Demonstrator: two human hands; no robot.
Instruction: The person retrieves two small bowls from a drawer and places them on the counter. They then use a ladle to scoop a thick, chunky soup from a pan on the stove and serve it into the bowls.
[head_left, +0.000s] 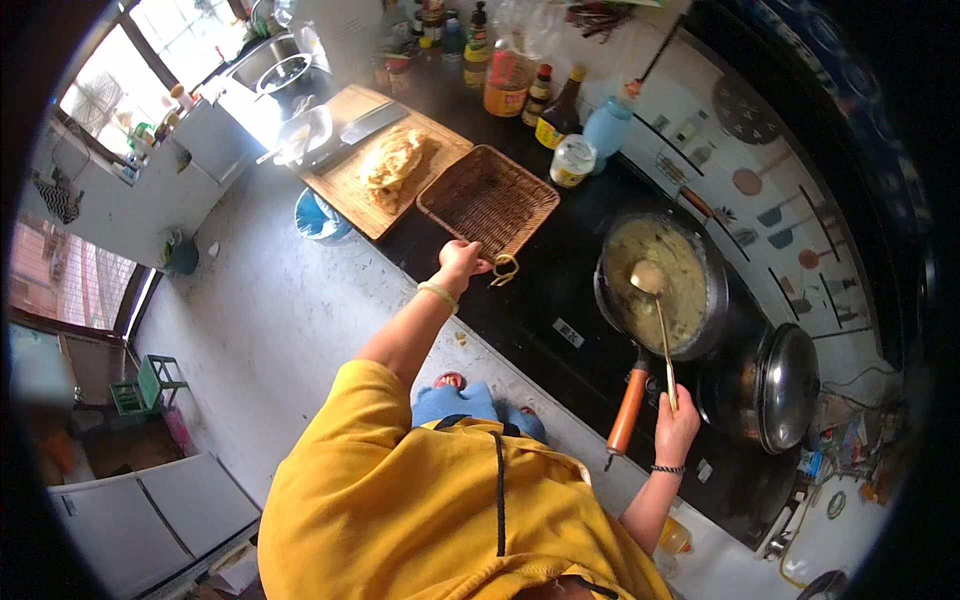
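My right hand grips the handle of a metal ladle. The ladle's bowl rests in a thick, pale yellow-green soup inside a dark wok with an orange-brown wooden handle. To the left, my left hand holds the near corner of a brown woven basket. No food shows in the basket, and a tan cord loop hangs at that corner. Beside it, a stack of golden flatbread lies on a wooden cutting board; a cleaver lies behind the bread.
Sauce bottles, a white-lidded jar and a blue bottle line the wall. A lidded pot stands right of the wok. A white bowl sits at the board's far-left edge. Below the counter is a blue-lined bin.
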